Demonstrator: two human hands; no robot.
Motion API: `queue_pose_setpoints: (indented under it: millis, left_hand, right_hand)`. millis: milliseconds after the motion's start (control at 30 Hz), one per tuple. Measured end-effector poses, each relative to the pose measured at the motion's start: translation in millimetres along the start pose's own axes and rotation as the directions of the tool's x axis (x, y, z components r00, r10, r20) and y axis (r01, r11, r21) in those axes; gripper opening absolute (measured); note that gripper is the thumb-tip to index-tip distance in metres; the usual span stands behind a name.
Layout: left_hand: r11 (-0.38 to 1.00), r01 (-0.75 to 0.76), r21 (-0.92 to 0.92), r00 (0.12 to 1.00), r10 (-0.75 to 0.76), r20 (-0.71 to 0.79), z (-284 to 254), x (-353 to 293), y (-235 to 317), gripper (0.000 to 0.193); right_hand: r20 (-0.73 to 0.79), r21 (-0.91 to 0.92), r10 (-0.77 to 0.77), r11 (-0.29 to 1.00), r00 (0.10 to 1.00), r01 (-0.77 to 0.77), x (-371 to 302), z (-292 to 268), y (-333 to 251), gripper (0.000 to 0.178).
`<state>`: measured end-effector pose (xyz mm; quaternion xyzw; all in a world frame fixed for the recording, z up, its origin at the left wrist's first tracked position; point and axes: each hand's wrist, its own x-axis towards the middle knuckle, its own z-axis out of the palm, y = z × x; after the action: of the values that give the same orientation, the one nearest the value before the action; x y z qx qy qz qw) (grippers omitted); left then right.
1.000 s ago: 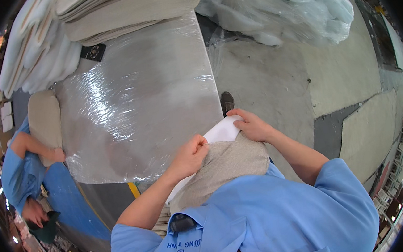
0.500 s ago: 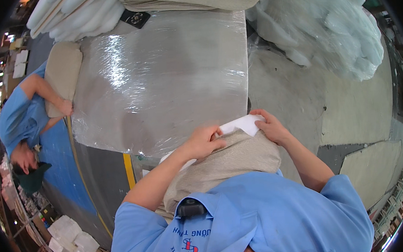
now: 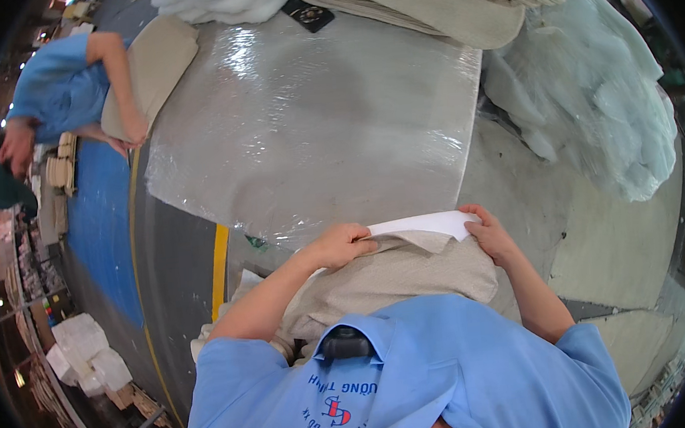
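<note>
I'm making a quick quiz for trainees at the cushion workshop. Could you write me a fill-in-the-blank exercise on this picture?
1. Both hands grip the open end of a beige fabric cover, with a ____ insert showing at its mouth.
2. The table in front is wrapped in clear ____ film.
3. The left hand and right hand belong to a person in a ____ shirt.

Missing words: white; plastic; blue

Plastic-wrapped table; stacked beige covers; white stuffing
</note>
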<state>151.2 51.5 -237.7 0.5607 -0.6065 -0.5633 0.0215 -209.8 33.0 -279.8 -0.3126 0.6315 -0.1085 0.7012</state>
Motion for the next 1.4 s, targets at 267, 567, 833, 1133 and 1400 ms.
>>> queue_pose_setpoints:
  millis: [267,567,833,1133,1400]
  left_hand:
    - [0.946,-0.06,0.318,0.934,0.166,-0.316,-2,-2,-29,0.023]
    - [0.98,0.039,-0.195,0.859,-0.133,-0.495,-8,-31,-39,0.021]
    - [0.988,0.092,-0.125,0.983,-0.11,-0.145,-42,-52,-59,0.019]
    - [0.907,0.056,-0.418,0.902,-0.226,-0.369,-52,-37,-74,0.024]
    - [0.568,-0.582,-0.582,0.108,-0.655,-0.748,-18,-123,-141,0.021]
  right_hand:
    - [-0.013,0.061,-0.053,0.997,0.999,0.053,7,-2,8,0.038]
    - [-0.022,0.009,-0.054,0.998,0.998,0.054,7,-1,6,0.039]
    - [0.008,0.063,-0.087,0.994,0.996,0.086,15,-4,11,0.037]
    - [0.025,0.092,-0.093,0.992,0.995,0.09,15,-3,14,0.037]
    - [0.103,-0.811,-0.498,0.459,0.861,0.363,24,-10,-22,0.044]
